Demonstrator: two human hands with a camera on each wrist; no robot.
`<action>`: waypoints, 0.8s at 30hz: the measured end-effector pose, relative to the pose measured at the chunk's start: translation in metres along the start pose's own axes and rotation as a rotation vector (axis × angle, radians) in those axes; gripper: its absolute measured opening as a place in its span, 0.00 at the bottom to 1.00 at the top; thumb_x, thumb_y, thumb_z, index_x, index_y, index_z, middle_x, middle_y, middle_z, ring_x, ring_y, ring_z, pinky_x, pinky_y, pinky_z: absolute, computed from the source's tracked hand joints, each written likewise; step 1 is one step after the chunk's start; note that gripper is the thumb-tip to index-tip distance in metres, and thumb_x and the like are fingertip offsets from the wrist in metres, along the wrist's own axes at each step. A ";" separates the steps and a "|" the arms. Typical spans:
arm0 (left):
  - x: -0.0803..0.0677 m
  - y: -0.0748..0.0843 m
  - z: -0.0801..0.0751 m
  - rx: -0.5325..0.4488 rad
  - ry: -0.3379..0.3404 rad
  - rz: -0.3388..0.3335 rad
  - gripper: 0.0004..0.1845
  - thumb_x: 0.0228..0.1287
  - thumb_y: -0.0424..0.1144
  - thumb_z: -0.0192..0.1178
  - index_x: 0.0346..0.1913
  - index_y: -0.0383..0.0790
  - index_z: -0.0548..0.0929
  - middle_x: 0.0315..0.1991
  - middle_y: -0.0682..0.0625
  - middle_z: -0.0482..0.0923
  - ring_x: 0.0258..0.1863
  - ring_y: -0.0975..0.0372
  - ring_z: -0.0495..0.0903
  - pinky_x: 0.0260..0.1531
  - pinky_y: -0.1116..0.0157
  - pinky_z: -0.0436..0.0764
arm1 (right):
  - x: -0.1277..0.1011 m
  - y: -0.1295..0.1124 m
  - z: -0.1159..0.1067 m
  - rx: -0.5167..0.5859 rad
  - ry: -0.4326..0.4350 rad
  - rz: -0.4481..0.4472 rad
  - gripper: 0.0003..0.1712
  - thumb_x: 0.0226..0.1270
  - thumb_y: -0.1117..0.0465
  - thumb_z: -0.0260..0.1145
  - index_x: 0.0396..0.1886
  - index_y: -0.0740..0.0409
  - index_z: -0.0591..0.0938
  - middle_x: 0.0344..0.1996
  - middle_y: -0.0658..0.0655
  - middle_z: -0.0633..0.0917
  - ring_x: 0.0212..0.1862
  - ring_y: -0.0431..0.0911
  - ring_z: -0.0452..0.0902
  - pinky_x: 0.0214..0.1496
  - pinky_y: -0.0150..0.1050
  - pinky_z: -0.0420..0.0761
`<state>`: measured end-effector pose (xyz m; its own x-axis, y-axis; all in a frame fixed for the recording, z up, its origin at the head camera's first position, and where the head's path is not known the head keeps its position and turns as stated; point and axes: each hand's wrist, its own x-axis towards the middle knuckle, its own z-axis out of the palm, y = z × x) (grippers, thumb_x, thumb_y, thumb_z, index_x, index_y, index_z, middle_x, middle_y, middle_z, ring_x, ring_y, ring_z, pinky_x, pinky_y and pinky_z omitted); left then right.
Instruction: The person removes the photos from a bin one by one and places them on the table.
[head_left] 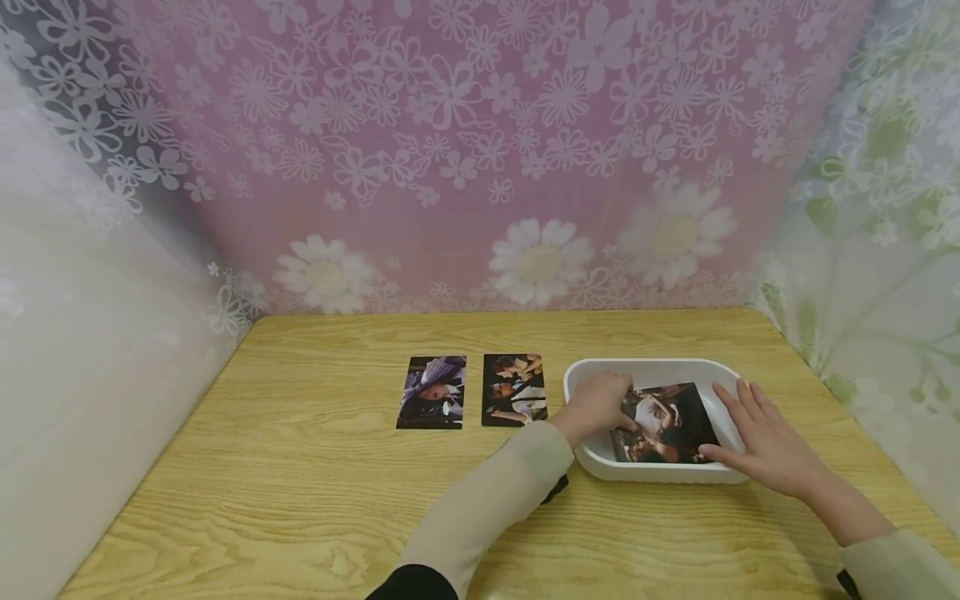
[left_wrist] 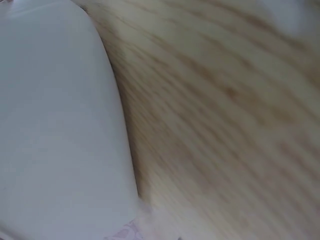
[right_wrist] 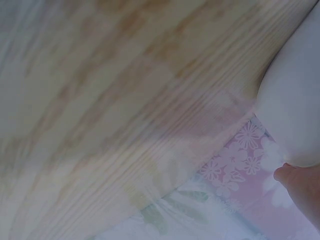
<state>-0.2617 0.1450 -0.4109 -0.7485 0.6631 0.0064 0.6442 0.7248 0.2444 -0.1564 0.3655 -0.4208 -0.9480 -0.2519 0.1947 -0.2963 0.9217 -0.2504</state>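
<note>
In the head view, a white oval-cornered tub [head_left: 660, 473] stands at the right of the table. A dark photo card [head_left: 667, 421] with figures printed on it lies inside, at a slight slant. My left hand [head_left: 596, 408] reaches over the tub's left side and pinches the card's left edge, thumb on its face. Over the right rim lies my right hand [head_left: 776, 450], fingers stretched out, its thumb at the card's lower right corner. The left wrist view shows mostly the tub's outer wall [left_wrist: 60, 120]; a fingertip [right_wrist: 286, 173] shows by the tub in the right wrist view.
Left of the tub, two more photo cards lie side by side: one with a purple umbrella [head_left: 433, 392], one with two people [head_left: 514, 389]. The wood-grain table [head_left: 300, 483] meets a pink flowered curtain [head_left: 450, 167] behind and pale hangings at both sides.
</note>
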 end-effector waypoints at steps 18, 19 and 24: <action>0.001 -0.004 -0.005 -0.301 0.144 -0.070 0.11 0.57 0.39 0.60 0.44 0.45 0.76 0.35 0.56 0.77 0.29 0.69 0.71 0.27 0.75 0.68 | 0.001 0.001 -0.002 -0.017 0.030 -0.019 0.52 0.55 0.45 0.62 0.68 0.64 0.45 0.61 0.80 0.45 0.65 0.61 0.25 0.62 0.49 0.27; 0.000 -0.004 -0.006 -0.333 0.152 -0.080 0.11 0.58 0.39 0.59 0.44 0.45 0.75 0.34 0.55 0.77 0.28 0.69 0.71 0.25 0.75 0.68 | 0.001 0.001 -0.001 -0.014 0.033 -0.022 0.52 0.54 0.46 0.62 0.68 0.65 0.45 0.61 0.80 0.45 0.65 0.61 0.25 0.62 0.49 0.27; -0.004 -0.007 -0.010 -0.445 0.225 -0.118 0.11 0.59 0.39 0.58 0.45 0.46 0.75 0.32 0.55 0.76 0.23 0.68 0.70 0.22 0.73 0.67 | 0.001 0.001 0.000 -0.002 0.023 -0.013 0.52 0.55 0.46 0.62 0.68 0.64 0.45 0.61 0.80 0.45 0.65 0.61 0.25 0.62 0.50 0.28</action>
<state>-0.2643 0.1354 -0.4031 -0.8591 0.4892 0.1503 0.4602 0.6100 0.6450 -0.1573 0.3665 -0.4207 -0.9411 -0.2573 0.2194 -0.3086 0.9188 -0.2461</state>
